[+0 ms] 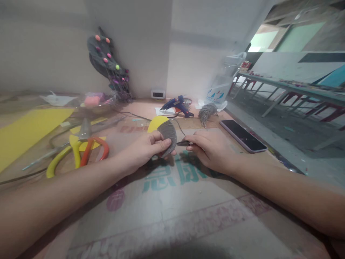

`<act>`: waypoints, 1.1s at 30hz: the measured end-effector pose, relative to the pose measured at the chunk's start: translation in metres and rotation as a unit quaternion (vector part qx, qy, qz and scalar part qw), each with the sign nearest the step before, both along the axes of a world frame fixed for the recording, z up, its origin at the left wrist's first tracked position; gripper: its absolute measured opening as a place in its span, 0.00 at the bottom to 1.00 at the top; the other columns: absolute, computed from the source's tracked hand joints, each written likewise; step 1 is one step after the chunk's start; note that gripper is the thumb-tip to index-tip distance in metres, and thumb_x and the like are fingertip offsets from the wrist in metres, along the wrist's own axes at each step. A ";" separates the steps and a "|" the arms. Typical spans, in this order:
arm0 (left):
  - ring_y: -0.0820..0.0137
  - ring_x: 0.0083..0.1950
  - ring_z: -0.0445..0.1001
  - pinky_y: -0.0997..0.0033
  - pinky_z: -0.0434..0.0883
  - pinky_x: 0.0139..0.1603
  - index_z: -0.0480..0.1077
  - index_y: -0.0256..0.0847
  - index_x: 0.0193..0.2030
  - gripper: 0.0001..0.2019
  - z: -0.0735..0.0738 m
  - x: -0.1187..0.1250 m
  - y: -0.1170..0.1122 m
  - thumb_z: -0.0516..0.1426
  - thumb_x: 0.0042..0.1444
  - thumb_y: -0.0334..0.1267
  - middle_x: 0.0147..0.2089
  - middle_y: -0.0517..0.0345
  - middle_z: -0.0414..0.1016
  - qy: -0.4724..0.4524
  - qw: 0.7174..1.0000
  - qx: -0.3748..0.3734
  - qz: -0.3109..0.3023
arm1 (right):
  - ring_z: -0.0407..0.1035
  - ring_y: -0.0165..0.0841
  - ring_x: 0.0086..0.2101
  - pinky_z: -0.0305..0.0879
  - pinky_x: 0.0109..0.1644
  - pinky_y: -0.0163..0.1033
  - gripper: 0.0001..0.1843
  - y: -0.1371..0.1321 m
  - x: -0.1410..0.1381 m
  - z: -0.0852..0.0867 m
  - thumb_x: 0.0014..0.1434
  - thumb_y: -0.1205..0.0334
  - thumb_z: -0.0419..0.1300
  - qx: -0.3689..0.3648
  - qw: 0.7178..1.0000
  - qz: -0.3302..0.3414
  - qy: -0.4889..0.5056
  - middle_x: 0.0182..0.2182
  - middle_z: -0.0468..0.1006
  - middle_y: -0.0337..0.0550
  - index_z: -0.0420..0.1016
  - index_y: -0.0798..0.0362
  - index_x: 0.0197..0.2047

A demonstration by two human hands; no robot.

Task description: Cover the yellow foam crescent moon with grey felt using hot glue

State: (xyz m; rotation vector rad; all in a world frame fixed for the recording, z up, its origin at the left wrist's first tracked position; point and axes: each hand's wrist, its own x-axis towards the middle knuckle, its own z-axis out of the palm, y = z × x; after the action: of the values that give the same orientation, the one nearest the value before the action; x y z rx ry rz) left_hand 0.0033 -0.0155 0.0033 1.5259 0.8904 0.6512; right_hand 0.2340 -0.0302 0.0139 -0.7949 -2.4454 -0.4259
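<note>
Between the thumb and fingers of my left hand (153,145) is a yellow card piece (157,123), its right part covered with rows of grey cord (169,133). My right hand (207,149) is closed around a small dark pointed tool (184,143). The tool's tip points left and reaches close to the edge of the cord-covered part; whether they touch I cannot tell. A strand of grey cord (179,127) runs between the piece and my right hand. The tool's handle is mostly hidden by my fingers.
Scissors with yellow and orange handles (93,144) and a yellow sheet (32,129) lie left. Behind my hands are a blue glue gun (176,104), a grey yarn bundle (207,113) and a small digital clock (158,94). A phone (244,136) lies right. A decorated grey crescent (101,57) leans against the wall.
</note>
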 end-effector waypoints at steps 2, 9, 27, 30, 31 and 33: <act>0.75 0.23 0.66 0.75 0.57 0.24 0.71 0.39 0.31 0.17 0.000 0.000 0.000 0.56 0.58 0.52 0.25 0.61 0.71 -0.005 1.000 -0.003 -0.007 | 0.66 0.33 0.28 0.56 0.30 0.37 0.11 0.000 0.000 0.000 0.66 0.64 0.50 0.006 1.000 0.000 0.000 0.27 0.76 0.45 0.73 0.58 0.42; 0.75 0.25 0.67 0.75 0.59 0.27 0.72 0.39 0.31 0.16 0.000 -0.001 0.001 0.56 0.60 0.49 0.26 0.62 0.69 -0.040 0.998 -0.014 -0.045 | 0.65 0.32 0.27 0.55 0.30 0.36 0.12 -0.001 -0.001 -0.001 0.66 0.65 0.50 0.040 0.999 0.001 -0.003 0.26 0.75 0.45 0.74 0.58 0.40; 0.76 0.25 0.68 0.76 0.61 0.27 0.69 0.37 0.31 0.16 -0.001 0.000 0.001 0.57 0.58 0.50 0.28 0.61 0.73 -0.040 0.999 -0.019 -0.016 | 0.66 0.32 0.28 0.55 0.31 0.36 0.12 -0.002 0.002 -0.002 0.67 0.64 0.49 -0.004 1.000 0.005 0.010 0.28 0.75 0.45 0.72 0.58 0.43; 0.76 0.27 0.68 0.76 0.61 0.28 0.69 0.37 0.31 0.17 -0.001 0.000 0.001 0.57 0.58 0.51 0.30 0.60 0.75 -0.030 1.000 -0.006 -0.004 | 0.66 0.33 0.30 0.56 0.33 0.37 0.11 -0.002 0.003 -0.002 0.66 0.64 0.49 -0.023 1.000 0.007 0.014 0.30 0.76 0.46 0.71 0.58 0.45; 0.76 0.26 0.68 0.76 0.61 0.27 0.69 0.37 0.31 0.17 -0.001 0.000 0.001 0.57 0.58 0.51 0.29 0.60 0.74 -0.024 1.000 -0.003 -0.002 | 0.66 0.33 0.30 0.56 0.33 0.37 0.11 -0.002 0.003 -0.002 0.66 0.64 0.50 -0.026 1.000 0.006 0.014 0.30 0.76 0.46 0.71 0.58 0.45; 0.76 0.26 0.67 0.76 0.60 0.26 0.68 0.37 0.31 0.18 -0.001 -0.001 0.001 0.57 0.58 0.52 0.28 0.60 0.73 -0.019 1.000 -0.001 -0.002 | 0.65 0.33 0.30 0.57 0.33 0.37 0.12 -0.002 0.004 -0.002 0.66 0.64 0.50 -0.029 0.999 0.002 0.014 0.30 0.75 0.46 0.72 0.58 0.46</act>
State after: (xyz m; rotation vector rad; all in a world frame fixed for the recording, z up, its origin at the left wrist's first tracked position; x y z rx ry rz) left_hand 0.0026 -0.0143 0.0023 1.5087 0.8592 0.6750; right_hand 0.2382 -0.0318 0.0115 -0.8146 -2.4422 -0.3404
